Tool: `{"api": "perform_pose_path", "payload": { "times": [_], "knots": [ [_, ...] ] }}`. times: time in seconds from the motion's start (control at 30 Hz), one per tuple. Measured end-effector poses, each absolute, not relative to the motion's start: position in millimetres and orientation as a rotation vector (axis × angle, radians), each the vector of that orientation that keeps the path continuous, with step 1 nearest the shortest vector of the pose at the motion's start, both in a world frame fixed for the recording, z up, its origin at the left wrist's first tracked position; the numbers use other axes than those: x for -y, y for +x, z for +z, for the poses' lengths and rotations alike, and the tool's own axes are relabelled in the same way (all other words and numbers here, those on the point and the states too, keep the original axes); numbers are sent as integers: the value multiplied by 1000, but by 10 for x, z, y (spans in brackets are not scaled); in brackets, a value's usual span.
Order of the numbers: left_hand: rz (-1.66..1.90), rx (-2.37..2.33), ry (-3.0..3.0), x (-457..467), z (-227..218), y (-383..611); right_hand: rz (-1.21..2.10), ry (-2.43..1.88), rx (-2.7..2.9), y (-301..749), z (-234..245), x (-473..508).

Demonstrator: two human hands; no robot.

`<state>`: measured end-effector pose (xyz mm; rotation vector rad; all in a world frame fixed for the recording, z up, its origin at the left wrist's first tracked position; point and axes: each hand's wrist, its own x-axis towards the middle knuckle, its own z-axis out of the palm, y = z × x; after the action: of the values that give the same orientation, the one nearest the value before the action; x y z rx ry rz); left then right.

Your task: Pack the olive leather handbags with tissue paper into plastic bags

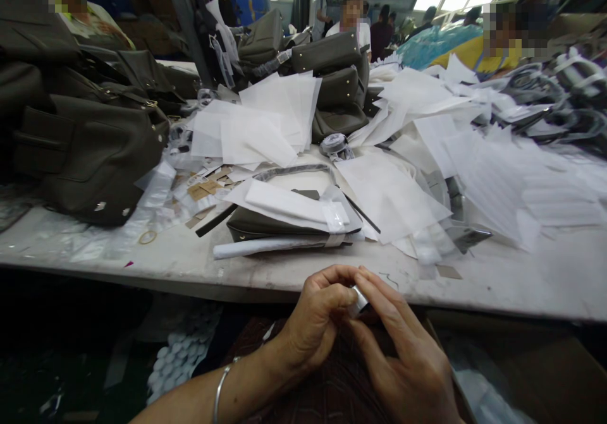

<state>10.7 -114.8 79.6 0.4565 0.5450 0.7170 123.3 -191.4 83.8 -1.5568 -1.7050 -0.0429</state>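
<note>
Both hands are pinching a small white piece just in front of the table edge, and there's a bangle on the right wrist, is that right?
Not quite. The head view shows the bangle on the left wrist. The rest holds: the left hand and right hand pinch the small white piece together.

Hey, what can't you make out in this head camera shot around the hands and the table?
- Small white shiny piece: head view, mostly covered by the fingers of the left hand and right hand; shape unclear.
- Flat olive-grey leather bag: head view, largely hidden under white paper sheets.
- Right hand's wrist: head view, cut off by the bottom edge.
</note>
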Motion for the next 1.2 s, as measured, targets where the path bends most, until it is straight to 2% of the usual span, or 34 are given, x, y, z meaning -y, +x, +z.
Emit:
{"api": "perform_pose_path", "payload": {
  "times": [0.3, 0.5, 0.63, 1.2],
  "knots": [
    [734, -573, 368, 1154, 720, 151, 22, -1541, 1695, 1228, 768, 1890],
    [572, -506, 408, 1090, 770, 38, 333, -1669, 1404, 1294, 674, 1952],
    [575, -487, 473, 1071, 799, -19, 496, -1631, 1398, 1341, 698, 1970],
    [648, -558, 463, 1122, 821, 60, 234, -1509, 1618, 1314, 794, 1933]
  ]
}}
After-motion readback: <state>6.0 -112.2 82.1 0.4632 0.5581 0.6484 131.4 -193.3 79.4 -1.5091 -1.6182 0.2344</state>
